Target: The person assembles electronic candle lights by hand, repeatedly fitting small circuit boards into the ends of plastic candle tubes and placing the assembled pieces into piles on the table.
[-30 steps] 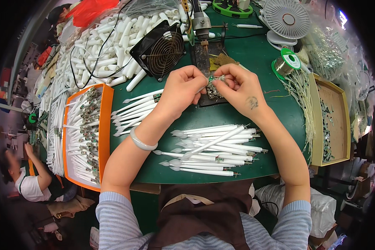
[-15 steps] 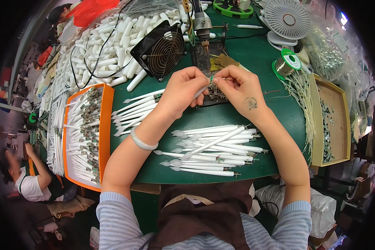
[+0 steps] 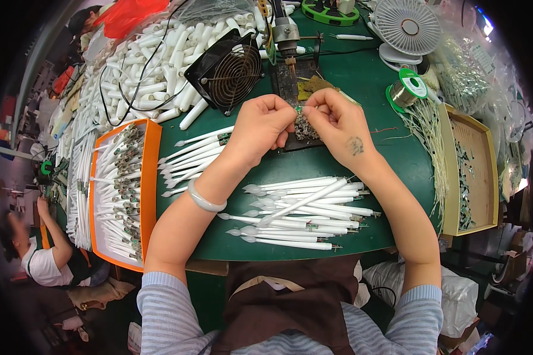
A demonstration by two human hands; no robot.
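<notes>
Under the copper tip of a soldering iron [image 3: 289,63], my two hands meet fingertip to fingertip. My left hand [image 3: 257,127] is closed in a pinch, with a small green circuit board [image 3: 298,109] at its fingertips; the rest of what it holds is hidden in the palm. My right hand [image 3: 340,127] pinches close beside the board, and its fingers cover the thin wire glimpsed there earlier. Below the hands, a pile of white candle-shaped sticks [image 3: 302,207] with flame-like tips lies on the green table. More such sticks [image 3: 195,157] lie beside my left forearm.
Left stands an orange box [image 3: 151,195] filled with sticks. A black fan [image 3: 228,71] sits before heaped white tubes [image 3: 154,65]. At right are a solder spool [image 3: 406,90], a bundle of wires [image 3: 426,136], a tray [image 3: 485,171] of small boards and a white fan [image 3: 408,27].
My fingertips have drawn closer together around the green board. The white tube and thin wire that showed between my hands are now mostly covered. The sticks have not moved.
</notes>
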